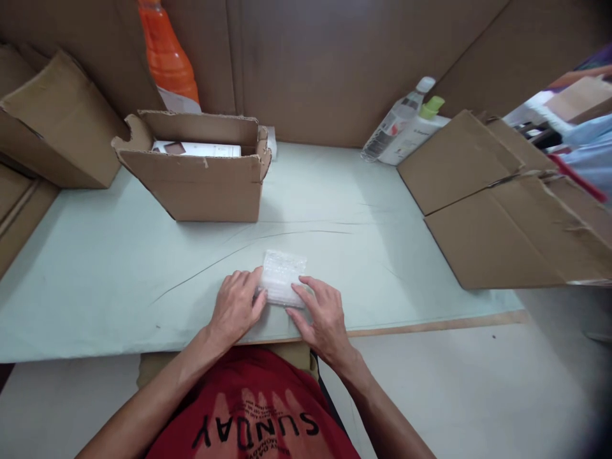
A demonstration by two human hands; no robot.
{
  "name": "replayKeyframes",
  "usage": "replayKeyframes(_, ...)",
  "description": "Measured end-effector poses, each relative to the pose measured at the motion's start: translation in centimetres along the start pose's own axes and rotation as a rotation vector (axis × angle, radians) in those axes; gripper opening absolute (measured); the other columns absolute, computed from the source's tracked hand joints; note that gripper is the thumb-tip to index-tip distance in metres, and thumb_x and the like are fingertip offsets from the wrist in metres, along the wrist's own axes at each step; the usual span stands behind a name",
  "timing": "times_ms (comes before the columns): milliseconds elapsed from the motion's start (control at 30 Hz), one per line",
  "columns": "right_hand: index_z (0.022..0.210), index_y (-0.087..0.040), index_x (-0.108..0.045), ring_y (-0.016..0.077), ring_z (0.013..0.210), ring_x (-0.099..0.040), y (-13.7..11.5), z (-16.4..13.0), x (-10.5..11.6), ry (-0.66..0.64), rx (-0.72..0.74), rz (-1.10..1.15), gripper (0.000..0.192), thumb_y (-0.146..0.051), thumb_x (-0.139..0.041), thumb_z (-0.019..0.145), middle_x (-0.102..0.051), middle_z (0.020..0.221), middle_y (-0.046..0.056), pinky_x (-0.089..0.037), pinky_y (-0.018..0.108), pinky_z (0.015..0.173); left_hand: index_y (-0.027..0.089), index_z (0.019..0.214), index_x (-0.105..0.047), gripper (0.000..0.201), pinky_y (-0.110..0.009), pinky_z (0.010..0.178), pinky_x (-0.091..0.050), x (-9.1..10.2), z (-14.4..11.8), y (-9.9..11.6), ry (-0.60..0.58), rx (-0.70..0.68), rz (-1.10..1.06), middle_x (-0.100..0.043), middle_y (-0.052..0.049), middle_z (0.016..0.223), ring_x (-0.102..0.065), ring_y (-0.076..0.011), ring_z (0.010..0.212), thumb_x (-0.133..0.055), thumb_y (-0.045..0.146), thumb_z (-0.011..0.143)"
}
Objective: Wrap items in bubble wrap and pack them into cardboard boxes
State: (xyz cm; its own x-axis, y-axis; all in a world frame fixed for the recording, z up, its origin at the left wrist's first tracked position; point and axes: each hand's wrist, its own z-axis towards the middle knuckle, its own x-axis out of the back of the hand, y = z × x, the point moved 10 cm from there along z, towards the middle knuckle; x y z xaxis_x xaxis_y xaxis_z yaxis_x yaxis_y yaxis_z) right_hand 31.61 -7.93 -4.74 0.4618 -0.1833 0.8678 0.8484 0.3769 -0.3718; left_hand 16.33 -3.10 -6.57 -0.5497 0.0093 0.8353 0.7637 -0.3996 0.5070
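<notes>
A small, roughly square piece of bubble wrap (283, 275) lies on the table near its front edge. It looks white and semi-clear, and I cannot make out whether anything is inside it. My left hand (238, 303) grips its left side, with the fingertips at the edge and the thumb by the lower left corner. On the opposite side, my right hand (322, 315) holds the right edge between curved fingers and a thumb set lower down.
An open cardboard box (215, 191) with white cartons stands behind to the left, an orange bottle (169, 60) beyond it. Two bottles, one clear (394, 121) and one white (406, 140), lean at the back right. More cardboard boxes (507, 229) flank the pale green tabletop (119, 274).
</notes>
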Motion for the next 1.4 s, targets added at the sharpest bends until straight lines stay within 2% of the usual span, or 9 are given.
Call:
replayKeyframes(100,0.128,-0.023,-0.062,0.0324,0.119,-0.059,-0.4,0.9,-1.5,-0.08,0.067,-0.044,0.034,-0.027,-0.063,0.094,-0.066,0.133,0.013,-0.047,0.049,0.096,0.016,0.13,-0.058,0.041,-0.042,0.084,-0.052,0.6,0.1,-1.0,0.066,0.09,-0.1,-0.069,-0.011,0.1,-0.063,-0.0255,0.091,-0.057,0.033,0.093)
replayKeyframes(233,0.122,-0.023,-0.065,0.0275,0.101,-0.067,1.3,2.6,-1.5,0.014,-0.063,0.124,0.026,-0.023,-0.055,0.098,-0.075,0.114,0.01,-0.052,0.043,0.088,0.016,0.139,-0.049,0.059,-0.037,0.084,-0.056,-0.2,-2.1,-3.4,0.075,0.382,-0.621,-0.068,-0.013,0.116,-0.066,-0.0213,0.096,-0.063,0.041,0.089)
replayKeyframes(433,0.116,-0.023,-0.063,0.02,0.089,-0.071,-0.3,2.4,-3.0,-0.052,-0.198,0.633,0.022,-0.032,-0.053,0.099,-0.075,0.101,0.004,-0.058,0.031,0.079,0.013,0.128,-0.058,0.054,-0.037,0.101,-0.051,-3.1,-3.9,-1.8,-0.039,0.557,-1.306,-0.069,-0.014,0.124,-0.066,-0.0244,0.114,-0.069,0.036,0.08)
replayKeyframes(567,0.129,-0.025,-0.059,0.0273,0.121,-0.062,-1.4,1.9,-1.1,0.01,-0.131,0.547,0.038,-0.036,-0.064,0.093,-0.064,0.132,0.012,-0.052,0.044,0.103,0.017,0.115,-0.067,0.033,-0.034,0.097,-0.052,-0.6,-3.5,-2.1,0.052,0.489,-1.035,-0.074,-0.008,0.113,-0.068,-0.0217,0.105,-0.063,0.025,0.083)
replayKeyframes(700,0.155,-0.028,-0.035,0.0309,0.13,-0.057,-2.2,2.7,0.1,-0.057,-0.06,0.585,0.081,-0.045,-0.074,0.086,-0.048,0.152,0.016,-0.049,0.049,0.107,0.02,0.114,-0.068,0.033,-0.036,0.098,-0.052,2.9,-2.7,-0.4,0.164,0.161,-0.611,-0.074,-0.008,0.112,-0.068,-0.0214,0.106,-0.058,0.015,0.083)
replayKeyframes(867,0.132,-0.03,-0.06,0.0235,0.125,-0.061,-4.0,4.3,-1.1,-0.125,0.024,0.635,0.036,-0.025,-0.058,0.096,-0.067,0.133,0.006,-0.048,0.041,0.107,0.014,0.135,-0.055,0.051,-0.044,0.103,-0.053,0.3,-3.4,-1.3,0.128,0.159,-0.491,-0.068,-0.017,0.129,-0.065,-0.0275,0.119,-0.057,0.019,0.084)
replayKeyframes(1033,0.133,-0.026,-0.059,0.0233,0.115,-0.065,-3.8,5.2,-1.4,-0.173,-0.012,0.53,0.038,-0.024,-0.059,0.095,-0.07,0.128,0.008,-0.051,0.04,0.101,0.014,0.143,-0.048,0.057,-0.046,0.111,-0.048,-1.9,-4.0,-2.6,0.031,0.194,-0.545,-0.062,-0.017,0.141,-0.06,-0.0266,0.13,-0.051,0.015,0.086)
replayKeyframes(1267,0.118,-0.02,-0.068,0.0249,0.092,-0.067,-4.6,7.0,-1.0,-0.499,0.088,0.243,0.031,-0.027,-0.066,0.088,-0.076,0.102,0.008,-0.052,0.043,0.09,0.017,0.15,-0.045,0.068,-0.043,0.111,-0.048,-1.9,-3.3,-2.3,-0.211,0.083,-0.56,-0.061,-0.014,0.144,-0.061,-0.0271,0.13,-0.05,0.012,0.082)
replayKeyframes(1400,0.107,-0.021,-0.07,0.0213,0.082,-0.067,-4.2,11.0,3.3,-0.437,0.048,0.332,0.022,-0.031,-0.066,0.089,-0.075,0.093,0.005,-0.053,0.033,0.074,0.021,0.151,-0.045,0.07,-0.039,0.105,-0.052,1.7,-1.7,-3.6,-0.206,0.073,-0.652,-0.063,-0.011,0.142,-0.064,-0.0263,0.124,-0.063,0.025,0.083)
